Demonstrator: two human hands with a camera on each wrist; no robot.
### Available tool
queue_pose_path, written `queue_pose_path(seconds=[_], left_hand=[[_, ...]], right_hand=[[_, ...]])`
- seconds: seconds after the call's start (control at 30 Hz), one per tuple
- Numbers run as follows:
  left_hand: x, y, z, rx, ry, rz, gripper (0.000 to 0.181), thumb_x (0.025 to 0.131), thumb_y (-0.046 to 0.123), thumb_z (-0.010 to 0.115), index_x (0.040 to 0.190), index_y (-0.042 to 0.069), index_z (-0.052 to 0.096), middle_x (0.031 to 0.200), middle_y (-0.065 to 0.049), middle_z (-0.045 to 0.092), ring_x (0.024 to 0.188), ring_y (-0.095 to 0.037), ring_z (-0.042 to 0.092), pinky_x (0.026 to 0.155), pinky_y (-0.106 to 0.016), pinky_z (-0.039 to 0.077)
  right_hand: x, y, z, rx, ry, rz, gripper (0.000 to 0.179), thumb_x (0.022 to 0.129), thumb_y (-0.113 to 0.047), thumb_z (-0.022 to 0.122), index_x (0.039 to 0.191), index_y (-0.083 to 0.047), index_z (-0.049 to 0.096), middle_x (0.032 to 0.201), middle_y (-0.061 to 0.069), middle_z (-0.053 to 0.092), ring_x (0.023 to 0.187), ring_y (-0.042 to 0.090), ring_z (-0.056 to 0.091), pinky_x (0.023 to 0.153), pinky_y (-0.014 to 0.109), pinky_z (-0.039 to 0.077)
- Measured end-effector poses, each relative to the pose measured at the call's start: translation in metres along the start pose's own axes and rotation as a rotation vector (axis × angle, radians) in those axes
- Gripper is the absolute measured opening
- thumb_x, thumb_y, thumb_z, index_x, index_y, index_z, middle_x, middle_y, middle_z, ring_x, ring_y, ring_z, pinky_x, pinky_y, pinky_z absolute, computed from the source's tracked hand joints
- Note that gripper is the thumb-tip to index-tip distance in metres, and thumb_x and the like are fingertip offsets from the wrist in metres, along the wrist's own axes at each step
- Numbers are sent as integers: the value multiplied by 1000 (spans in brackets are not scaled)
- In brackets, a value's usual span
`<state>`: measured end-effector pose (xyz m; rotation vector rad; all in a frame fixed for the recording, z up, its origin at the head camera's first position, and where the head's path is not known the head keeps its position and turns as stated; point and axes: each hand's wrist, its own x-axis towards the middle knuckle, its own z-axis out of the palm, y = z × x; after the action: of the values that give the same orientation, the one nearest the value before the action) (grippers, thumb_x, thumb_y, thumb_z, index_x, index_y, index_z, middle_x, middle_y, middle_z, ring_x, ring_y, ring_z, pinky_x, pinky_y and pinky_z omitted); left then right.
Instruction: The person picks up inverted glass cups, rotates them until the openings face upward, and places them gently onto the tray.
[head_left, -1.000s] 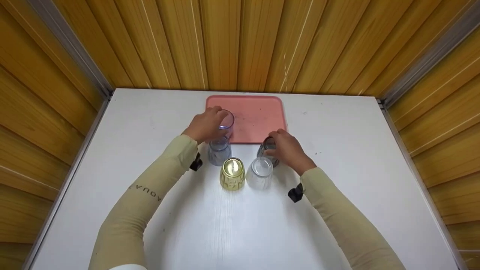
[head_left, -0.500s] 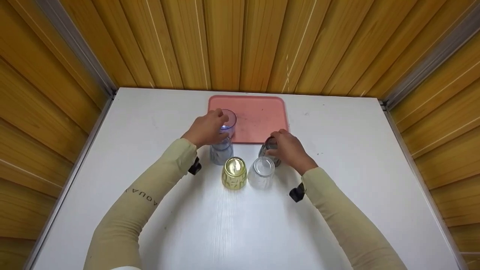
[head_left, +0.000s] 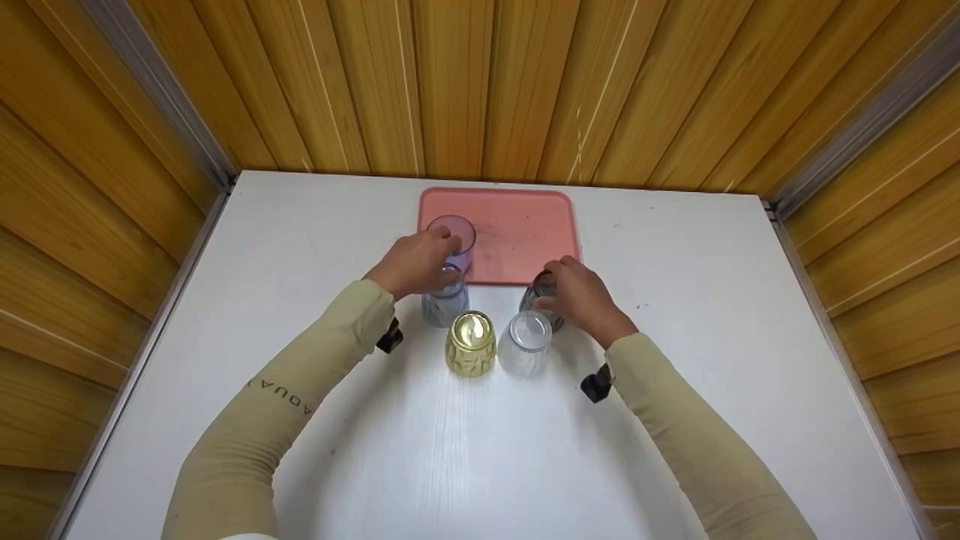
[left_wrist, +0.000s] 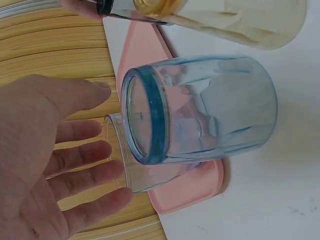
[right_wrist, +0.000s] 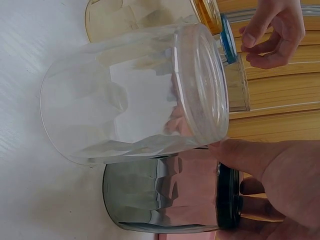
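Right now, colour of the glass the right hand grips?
Dark grey glass, blackish at the base; best seen in right wrist view.

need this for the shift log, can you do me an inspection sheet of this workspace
Surface: white table, a few small dark specks.
Job's things: blue glass, yellow glass, clear glass and dark glass, all upside down; purple glass, mouth up over the near left corner of the pink tray, base hidden.
Clutter: nothing seen.
Left hand: fingers relaxed at the purple glass's rim; contact unclear.
Right hand: grips the dark glass near its raised base.
Cables: nothing seen.
Surroundings: wood-look panels with grey corner strips.
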<state>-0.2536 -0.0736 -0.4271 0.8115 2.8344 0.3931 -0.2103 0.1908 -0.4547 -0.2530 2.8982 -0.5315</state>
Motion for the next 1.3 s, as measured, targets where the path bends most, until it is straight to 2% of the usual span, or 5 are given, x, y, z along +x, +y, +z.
queue_pose_path(seconds=[0.33, 0.57, 0.83, 1.1, 1.3], left_hand=[[-1, 2, 4, 19, 2, 41, 40, 85, 29, 72, 120, 10, 65, 109, -8, 63, 94, -24, 65, 88, -43, 56], [-2, 4, 7, 18, -23, 69, 42, 81, 28, 76, 119, 13, 67, 109, -7, 64, 94, -23, 65, 88, -42, 56], [-5, 3, 14, 50, -28, 82, 43, 76, 28, 82, 116, 18, 69, 110, -6, 64, 97, -22, 65, 88, -42, 56], [-6, 4, 18, 46, -60, 77, 50, 74, 23, 83, 121, 18, 67, 115, -6, 64, 102, -23, 64, 92, -43, 55], [-6, 4, 18, 38, -73, 77, 53, 75, 19, 83, 124, 17, 65, 119, -7, 63, 104, -23, 63, 93, -41, 54]], right_hand=[[0, 0, 0, 10, -10, 9, 51, 81, -26, 78, 121, -2, 58, 114, 13, 57, 106, 29, 59, 96, 44, 50], [0, 0, 3, 19, -10, 26, 53, 81, -26, 78, 124, -3, 57, 117, 12, 56, 107, 28, 59, 98, 44, 49], [-2, 0, 6, -12, 16, 0, 50, 83, -26, 76, 123, -3, 56, 119, 13, 56, 109, 30, 59, 96, 45, 49], [0, -1, 6, 91, -26, 58, 59, 84, -25, 75, 133, -4, 50, 128, 12, 52, 119, 28, 51, 105, 45, 44], [3, 0, 8, 112, -17, 40, 61, 83, -25, 76, 133, -3, 51, 131, 13, 51, 122, 29, 48, 107, 46, 42]])
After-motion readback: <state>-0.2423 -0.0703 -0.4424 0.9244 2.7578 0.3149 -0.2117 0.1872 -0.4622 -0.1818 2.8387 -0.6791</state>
